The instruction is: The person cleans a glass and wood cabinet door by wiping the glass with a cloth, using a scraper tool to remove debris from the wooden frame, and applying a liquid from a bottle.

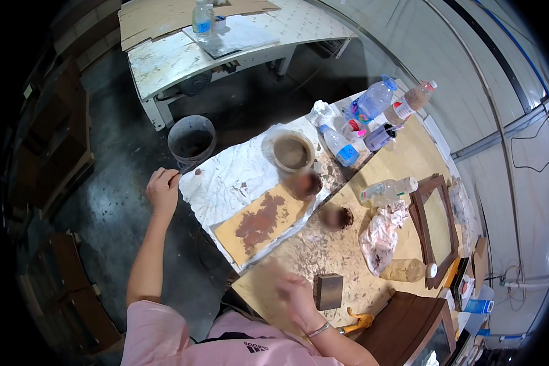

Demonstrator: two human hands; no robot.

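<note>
My left hand [163, 190] is off the table's left corner with its fingers curled together; anything in them is too small to make out. Over the near part of the worktable [299, 256] is my right hand [297, 297], its fingers smeared by motion, so I cannot tell what they hold. Next to it stands a dark brown block [328, 291]. Farther off lies a yellow rectangular sheet [231, 235] smeared with reddish-brown matter, on white sheeting [225, 174]. A round bowl [291, 152] and a brown-stained cup [306, 183] are beyond the sheet; another stained cup [336, 217] sits to their right.
Several plastic bottles [341, 146] stand or lie at the table's far side. A crumpled stained cloth [378, 241], brown frame [436, 226], orange-handled tool [360, 320] and brown wooden piece [402, 323] are at right. A grey bucket [192, 137] stands on the floor.
</note>
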